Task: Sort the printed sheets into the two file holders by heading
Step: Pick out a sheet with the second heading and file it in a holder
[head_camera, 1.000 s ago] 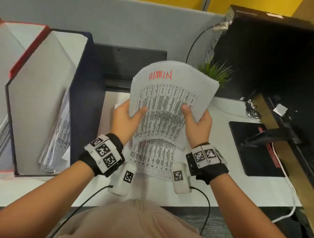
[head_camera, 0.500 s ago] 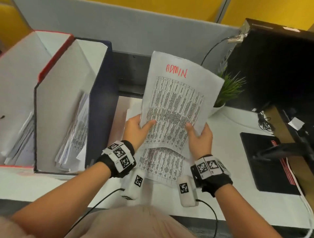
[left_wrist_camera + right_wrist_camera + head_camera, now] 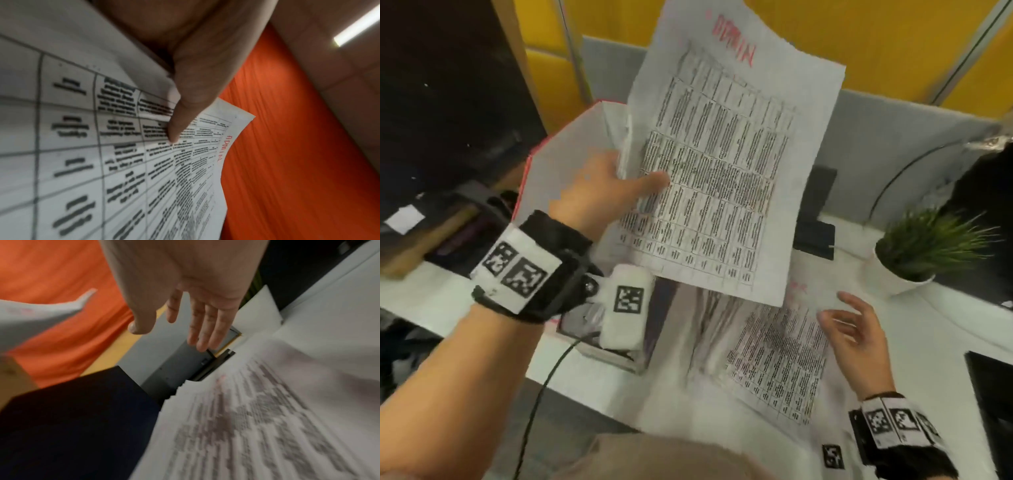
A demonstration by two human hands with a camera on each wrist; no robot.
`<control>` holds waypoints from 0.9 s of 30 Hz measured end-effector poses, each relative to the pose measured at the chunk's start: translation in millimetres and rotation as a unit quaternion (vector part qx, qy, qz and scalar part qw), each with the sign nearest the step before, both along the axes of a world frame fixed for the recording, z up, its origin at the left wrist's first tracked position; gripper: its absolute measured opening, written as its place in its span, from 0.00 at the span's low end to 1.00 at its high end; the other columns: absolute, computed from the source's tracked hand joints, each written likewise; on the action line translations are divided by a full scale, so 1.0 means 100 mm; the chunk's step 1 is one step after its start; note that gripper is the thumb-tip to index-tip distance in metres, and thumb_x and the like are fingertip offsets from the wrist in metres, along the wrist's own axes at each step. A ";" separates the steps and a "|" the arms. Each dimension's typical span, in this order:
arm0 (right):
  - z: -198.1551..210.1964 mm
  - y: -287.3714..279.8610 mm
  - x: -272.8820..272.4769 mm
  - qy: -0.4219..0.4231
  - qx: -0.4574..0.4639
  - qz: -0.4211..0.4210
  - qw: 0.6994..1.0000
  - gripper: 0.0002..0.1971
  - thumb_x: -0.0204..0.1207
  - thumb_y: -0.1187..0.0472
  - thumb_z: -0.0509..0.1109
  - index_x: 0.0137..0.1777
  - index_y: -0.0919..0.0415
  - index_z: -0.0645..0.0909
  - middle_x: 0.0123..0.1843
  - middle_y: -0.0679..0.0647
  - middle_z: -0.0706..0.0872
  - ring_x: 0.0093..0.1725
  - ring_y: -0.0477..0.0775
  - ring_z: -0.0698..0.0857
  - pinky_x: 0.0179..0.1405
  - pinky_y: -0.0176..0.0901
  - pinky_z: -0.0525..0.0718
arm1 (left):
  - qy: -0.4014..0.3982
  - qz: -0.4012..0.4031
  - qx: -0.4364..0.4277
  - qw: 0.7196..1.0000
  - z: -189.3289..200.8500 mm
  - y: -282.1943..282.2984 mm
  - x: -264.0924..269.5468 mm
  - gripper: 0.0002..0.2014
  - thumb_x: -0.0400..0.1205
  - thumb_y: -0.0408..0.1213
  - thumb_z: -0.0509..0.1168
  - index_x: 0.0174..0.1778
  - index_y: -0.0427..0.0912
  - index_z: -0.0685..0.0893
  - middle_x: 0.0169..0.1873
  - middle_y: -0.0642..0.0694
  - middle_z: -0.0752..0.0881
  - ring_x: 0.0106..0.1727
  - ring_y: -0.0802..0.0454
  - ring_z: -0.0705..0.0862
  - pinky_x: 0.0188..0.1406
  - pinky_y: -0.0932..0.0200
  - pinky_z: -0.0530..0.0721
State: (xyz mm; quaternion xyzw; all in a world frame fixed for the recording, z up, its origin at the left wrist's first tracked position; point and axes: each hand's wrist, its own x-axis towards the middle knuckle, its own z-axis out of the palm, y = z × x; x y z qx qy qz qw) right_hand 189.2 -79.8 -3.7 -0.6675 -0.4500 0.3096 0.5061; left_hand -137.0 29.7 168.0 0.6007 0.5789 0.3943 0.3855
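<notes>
Up high, held by the left hand (image 3: 599,192) alone: one printed sheet (image 3: 722,164) headed ADMIN in red, pinched at its left edge with the thumb (image 3: 176,113) flat across the table of text and the fingers behind. Raised above the red-edged file holder (image 3: 558,164), tilted, top corner curling toward the yellow wall. Hidden mostly behind the wrist and the sheet: the dark file holder (image 3: 654,325), just right of the red one. Lower right, hovering with fingers spread and loose, gripping nothing: the right hand (image 3: 859,339), just above the remaining pile of printed sheets (image 3: 774,359) lying on the white tabletop (image 3: 945,325). Heading on that pile too blurred to read. Further right, a small potted plant (image 3: 921,246).
</notes>
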 end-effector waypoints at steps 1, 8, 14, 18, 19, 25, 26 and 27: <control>-0.10 -0.04 0.03 -0.011 -0.025 -0.010 1.000 0.20 0.69 0.57 0.75 0.60 0.47 0.75 0.51 0.59 0.85 0.50 0.52 0.85 0.49 0.36 0.85 | 0.000 0.017 0.000 1.000 0.02 0.04 -0.13 0.10 0.75 0.47 0.71 0.50 0.53 0.83 0.42 0.57 0.88 0.41 0.64 0.87 0.38 0.66 0.84; -0.63 -0.26 0.19 -0.171 -0.208 -0.067 0.961 0.37 0.63 0.53 0.81 0.71 0.62 0.73 0.65 0.68 0.78 0.64 0.67 0.78 0.68 0.62 0.75 | 0.085 0.105 -0.052 0.989 -0.09 0.19 -0.68 0.13 0.68 0.44 0.77 0.46 0.52 0.85 0.36 0.59 0.87 0.40 0.61 0.85 0.37 0.62 0.79; -0.75 -0.34 0.11 -0.185 -0.276 -0.093 0.939 0.44 0.62 0.54 0.82 0.77 0.62 0.65 0.69 0.72 0.70 0.66 0.72 0.76 0.71 0.60 0.72 | 0.253 0.097 -0.026 0.962 -0.57 0.22 -0.36 0.26 0.72 0.34 0.75 0.65 0.32 0.77 0.56 0.35 0.82 0.54 0.39 0.80 0.46 0.53 0.74; -0.75 -0.36 0.12 -0.193 -0.276 -0.088 0.938 0.45 0.62 0.54 0.82 0.77 0.63 0.65 0.70 0.73 0.70 0.67 0.71 0.75 0.71 0.60 0.72 | 0.364 0.041 -0.067 0.928 -0.89 0.28 -0.15 0.13 0.75 0.32 0.72 0.51 0.31 0.81 0.45 0.34 0.84 0.50 0.36 0.84 0.41 0.51 0.80; -0.75 -0.36 0.12 -0.193 -0.275 -0.087 0.938 0.45 0.62 0.54 0.82 0.77 0.63 0.65 0.70 0.73 0.70 0.67 0.71 0.75 0.71 0.60 0.72 | 0.397 0.028 -0.088 0.913 -0.96 0.32 -0.12 0.13 0.76 0.31 0.71 0.53 0.29 0.81 0.48 0.33 0.85 0.52 0.35 0.84 0.45 0.50 0.82; -0.78 -0.36 0.15 -0.185 -0.286 -0.092 0.936 0.49 0.62 0.54 0.83 0.79 0.62 0.60 0.72 0.72 0.69 0.69 0.71 0.74 0.72 0.60 0.71 | 0.533 -0.132 -0.190 0.814 -1.30 0.50 -0.12 0.08 0.80 0.27 0.61 0.52 0.30 0.82 0.47 0.37 0.86 0.48 0.39 0.84 0.44 0.55 0.79; -0.78 -0.36 0.15 -0.185 -0.289 -0.093 0.935 0.49 0.61 0.53 0.83 0.80 0.62 0.60 0.72 0.71 0.69 0.69 0.70 0.73 0.72 0.60 0.71 | 0.550 -0.145 -0.191 0.800 -1.35 0.51 -0.14 0.06 0.79 0.27 0.62 0.48 0.32 0.83 0.41 0.40 0.85 0.44 0.41 0.84 0.41 0.57 0.79; -0.78 -0.36 0.16 -0.187 -0.291 -0.093 0.934 0.50 0.61 0.53 0.83 0.80 0.63 0.59 0.72 0.71 0.69 0.70 0.70 0.73 0.72 0.59 0.70 | 0.563 -0.153 -0.187 0.791 -1.38 0.52 -0.15 0.03 0.78 0.27 0.63 0.42 0.35 0.82 0.35 0.43 0.82 0.40 0.43 0.83 0.39 0.58 0.78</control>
